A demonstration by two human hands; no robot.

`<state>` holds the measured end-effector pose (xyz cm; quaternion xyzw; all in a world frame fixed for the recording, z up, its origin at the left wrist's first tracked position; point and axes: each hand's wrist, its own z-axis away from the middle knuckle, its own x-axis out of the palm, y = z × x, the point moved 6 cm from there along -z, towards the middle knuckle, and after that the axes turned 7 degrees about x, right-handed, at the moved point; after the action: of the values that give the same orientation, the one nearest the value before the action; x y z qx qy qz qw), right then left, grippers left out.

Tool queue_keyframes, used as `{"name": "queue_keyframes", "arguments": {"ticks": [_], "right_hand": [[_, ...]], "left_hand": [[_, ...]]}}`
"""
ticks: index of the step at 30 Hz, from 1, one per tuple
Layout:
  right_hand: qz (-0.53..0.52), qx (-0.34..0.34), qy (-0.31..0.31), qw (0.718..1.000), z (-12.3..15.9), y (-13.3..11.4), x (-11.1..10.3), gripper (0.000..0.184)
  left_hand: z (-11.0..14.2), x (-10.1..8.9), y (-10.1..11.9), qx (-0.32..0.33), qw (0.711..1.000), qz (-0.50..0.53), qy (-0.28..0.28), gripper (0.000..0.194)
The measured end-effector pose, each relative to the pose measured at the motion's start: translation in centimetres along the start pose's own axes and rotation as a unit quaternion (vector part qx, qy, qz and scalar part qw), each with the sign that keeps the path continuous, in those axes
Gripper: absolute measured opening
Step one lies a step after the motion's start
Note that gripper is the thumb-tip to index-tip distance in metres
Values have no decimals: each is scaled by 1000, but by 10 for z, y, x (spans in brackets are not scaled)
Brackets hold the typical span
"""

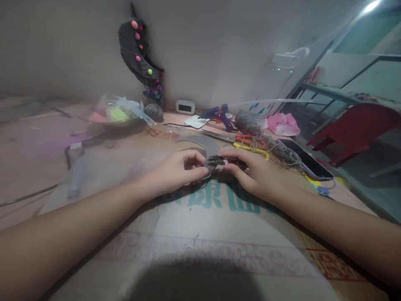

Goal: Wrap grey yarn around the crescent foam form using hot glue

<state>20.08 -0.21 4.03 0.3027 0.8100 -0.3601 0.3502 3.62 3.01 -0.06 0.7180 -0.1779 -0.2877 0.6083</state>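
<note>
A grey crescent shape (209, 144) lies over the cardboard, its upper tip curving to the left. My left hand (189, 169) pinches the crescent's lower part between thumb and fingers. Grey yarn (213, 161) is wound round that lower part, between my two hands. Close on the right, my right hand (247, 169) has thumb and fingertips drawn together at the wound part; something dark shows between them, too blurred to name. Scissors with orange handles (247, 138) and a yellow-handled tool (250, 149) lie just beyond my right hand.
Behind stand a blue glue gun (219, 115), a white digital clock (185, 107) and a bowl (120, 121) of coloured pieces. Yarn balls (249, 121), a pink bag (283, 124) and a phone (305, 159) lie right. A decorated dark crescent (134, 52) hangs on the wall.
</note>
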Motion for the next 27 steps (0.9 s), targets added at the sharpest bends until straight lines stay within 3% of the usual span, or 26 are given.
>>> {"name": "queue_keyframes", "arguments": {"ticks": [6, 11, 27], "right_hand": [[9, -26, 14, 1000, 0, -4, -4, 24], [59, -66, -14, 996, 2, -11, -3, 25], [90, -62, -22, 994, 2, -13, 0, 27]], "left_hand": [[-1, 0, -1, -5, 1000, 3, -1, 20], [-1, -3, -3, -14, 1000, 3, 16, 24], [-1, -4, -2, -1, 1000, -3, 25, 24]]}}
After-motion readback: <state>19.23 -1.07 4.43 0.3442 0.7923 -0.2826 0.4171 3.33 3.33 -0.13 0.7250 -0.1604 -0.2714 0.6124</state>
